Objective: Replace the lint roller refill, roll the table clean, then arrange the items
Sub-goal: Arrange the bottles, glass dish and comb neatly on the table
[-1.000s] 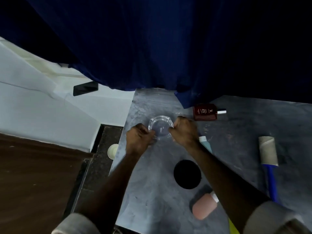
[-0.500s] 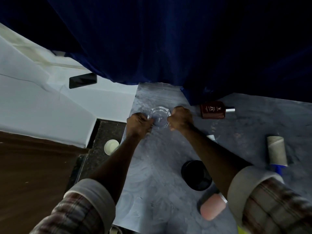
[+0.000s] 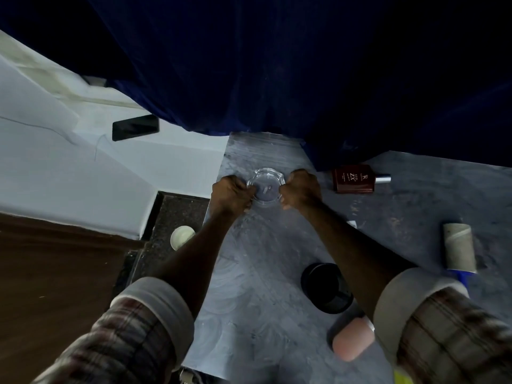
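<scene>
Nearest of all, below and right of the glass ashtray [image 3: 266, 187], a pink bottle [image 3: 353, 340] lies on its side on the grey bench [image 3: 249, 273]. Just beyond it stands a black cup [image 3: 327, 291]. Further right of the ashtray, and also nearer than it, lies the lint roller [image 3: 458, 252]. Its long axis runs near to far, the blue handle [image 3: 461, 278] points back toward the person, and the tube on it looks like bare cardboard, so the refill step seems not yet done.

Both arms reach out to the ashtray at the far left part of the bench. The left hand [image 3: 231, 194] grips the rim on its left side and the right hand [image 3: 300, 189] grips the rim on its right, so each grip is closed on the glass. Whether the ashtray sits on the bench or is held just off it, I cannot tell. Being round, it has no long axis to mind. What counts for the next move is that the roller lies well to the right of the ashtray, so the right hand is the nearer one to fetch it.

Right of the ashtray and about level with it lies a perfume bottle [image 3: 353, 178], close under the dark blue curtain [image 3: 277, 65].

Compared with a second ago, the ashtray has gone farther out and leftward. It was then nearer than the perfume bottle and closer beside it.
</scene>
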A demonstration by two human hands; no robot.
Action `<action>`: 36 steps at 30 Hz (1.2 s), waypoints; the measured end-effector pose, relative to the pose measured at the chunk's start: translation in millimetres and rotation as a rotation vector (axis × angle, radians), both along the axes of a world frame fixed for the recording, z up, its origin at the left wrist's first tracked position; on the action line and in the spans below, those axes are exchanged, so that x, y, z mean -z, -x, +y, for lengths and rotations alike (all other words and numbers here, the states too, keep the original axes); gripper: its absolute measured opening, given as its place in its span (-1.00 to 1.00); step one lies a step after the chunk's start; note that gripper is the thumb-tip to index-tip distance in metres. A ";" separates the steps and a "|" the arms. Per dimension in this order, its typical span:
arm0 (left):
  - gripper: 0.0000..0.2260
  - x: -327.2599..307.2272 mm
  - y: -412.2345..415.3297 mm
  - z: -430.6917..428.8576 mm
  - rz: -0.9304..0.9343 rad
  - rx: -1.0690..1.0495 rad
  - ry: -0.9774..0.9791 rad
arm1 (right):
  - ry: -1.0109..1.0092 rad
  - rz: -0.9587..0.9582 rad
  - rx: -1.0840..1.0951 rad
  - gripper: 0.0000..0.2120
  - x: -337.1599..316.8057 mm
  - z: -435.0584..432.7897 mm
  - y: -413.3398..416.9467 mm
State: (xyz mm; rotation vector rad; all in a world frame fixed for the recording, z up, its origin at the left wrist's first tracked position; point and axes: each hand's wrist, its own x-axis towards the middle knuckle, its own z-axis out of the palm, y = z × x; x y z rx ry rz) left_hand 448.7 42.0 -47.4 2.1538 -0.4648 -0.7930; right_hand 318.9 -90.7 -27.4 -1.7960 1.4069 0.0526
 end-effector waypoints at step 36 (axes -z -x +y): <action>-0.37 -50.1 117.5 83.9 -0.131 0.050 0.215 | 0.101 -0.412 -0.031 -0.80 -53.6 97.1 100.9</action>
